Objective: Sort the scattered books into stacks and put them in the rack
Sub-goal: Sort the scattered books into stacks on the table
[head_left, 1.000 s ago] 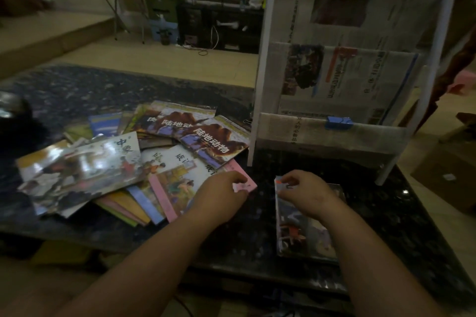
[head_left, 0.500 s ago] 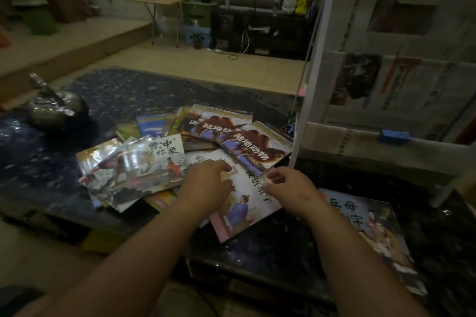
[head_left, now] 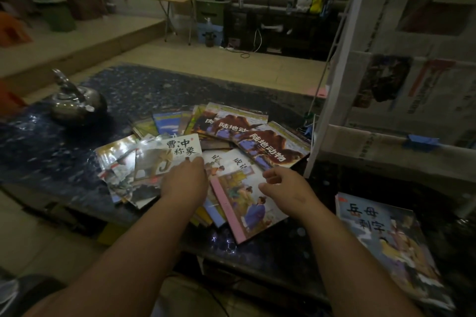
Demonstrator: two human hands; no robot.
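Several thin picture books lie scattered in a loose pile (head_left: 247, 136) on the dark stone table (head_left: 144, 85). My left hand (head_left: 184, 183) rests palm down on the pile, fingertips at the lower corner of the elephant-cover book (head_left: 154, 159). My right hand (head_left: 286, 189) is over the right edge of the pink-spined book (head_left: 244, 203), thumb and fingers loosely curled and apart, gripping nothing that I can see. A separate stack of books (head_left: 386, 239) lies at the table's right front. The white rack (head_left: 334, 80), hung with newspapers, stands at the right.
A metal kettle (head_left: 77, 105) sits on the table's left side. The table's front edge runs just below the pile, with floor beneath. Blue clips (head_left: 421, 140) hold newspaper on the rack's lower bar. Furniture lines the far wall.
My right hand left the stack at the right and came over the pink-spined book. My left hand slid left onto the elephant-cover book. The view swung left.
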